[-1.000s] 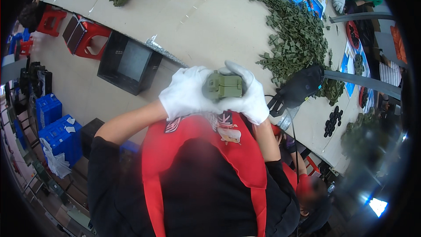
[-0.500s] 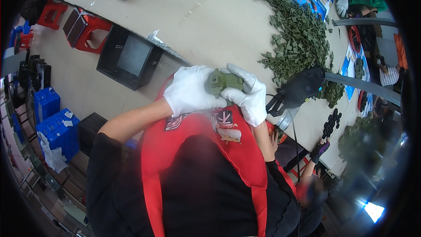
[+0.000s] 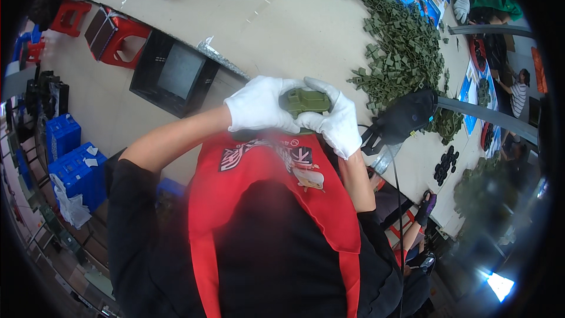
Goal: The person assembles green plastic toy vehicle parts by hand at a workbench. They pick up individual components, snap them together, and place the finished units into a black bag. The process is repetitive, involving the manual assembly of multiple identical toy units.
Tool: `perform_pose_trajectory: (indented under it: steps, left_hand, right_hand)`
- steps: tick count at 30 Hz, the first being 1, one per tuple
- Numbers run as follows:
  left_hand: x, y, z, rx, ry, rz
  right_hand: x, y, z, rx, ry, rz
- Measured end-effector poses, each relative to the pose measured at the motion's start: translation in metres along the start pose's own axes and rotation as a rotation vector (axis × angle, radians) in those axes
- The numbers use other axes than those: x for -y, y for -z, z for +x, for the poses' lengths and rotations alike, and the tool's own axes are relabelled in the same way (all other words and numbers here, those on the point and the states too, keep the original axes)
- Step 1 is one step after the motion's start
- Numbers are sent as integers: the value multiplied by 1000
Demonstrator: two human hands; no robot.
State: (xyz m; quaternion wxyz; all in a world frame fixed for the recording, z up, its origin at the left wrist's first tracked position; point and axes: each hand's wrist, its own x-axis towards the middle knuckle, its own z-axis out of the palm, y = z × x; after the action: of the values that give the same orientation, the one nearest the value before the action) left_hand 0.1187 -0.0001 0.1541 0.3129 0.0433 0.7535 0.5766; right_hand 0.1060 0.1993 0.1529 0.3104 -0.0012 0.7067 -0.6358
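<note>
An olive-green toy military vehicle body (image 3: 307,101) is held level in front of my chest, just off the table's near edge. My left hand (image 3: 258,106), in a white glove, grips its left end. The gloved right hand (image 3: 340,121) closes round the right end, thumb at the near side and fingers at the far side. The toy's upper face is turned up toward me; its underside is hidden. A dark green edge shows below the gloves, but I cannot tell what it belongs to.
Many small olive-green plastic parts (image 3: 403,53) are heaped on the pale table (image 3: 265,23). A black glove-like object (image 3: 406,119) and a cable hang at right. Black wheels (image 3: 446,165) lie farther right, by a co-worker's gloved hand (image 3: 426,207). A black crate (image 3: 173,73) stands left.
Both hands have risen slightly with the toy vehicle, which has tilted so its shape looks different. My left elbow has swung outward. A co-worker's hand at right has moved down from the wheels.
</note>
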Motion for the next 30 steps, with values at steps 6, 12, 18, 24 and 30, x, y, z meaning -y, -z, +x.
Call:
perform_pose_trajectory:
  steps: [6, 12, 18, 24, 30]
  left_hand:
    - [-7, 15, 15, -39, -8, 269]
    - [-4, 17, -20, -204, -31, -475]
    - [-1, 24, -22, -275, 145, -609]
    - [10, 7, -19, -246, 135, -646]
    - [-20, 12, -40, -191, 104, -106]
  right_hand:
    - [-12, 18, 11, -33, -8, 109]
    - [-62, 67, 10, -215, 137, 522]
    - [-36, 68, 0, -100, -42, 167]
    - [17, -5, 13, 34, 159, -350]
    - [-12, -14, 24, -141, -43, -73]
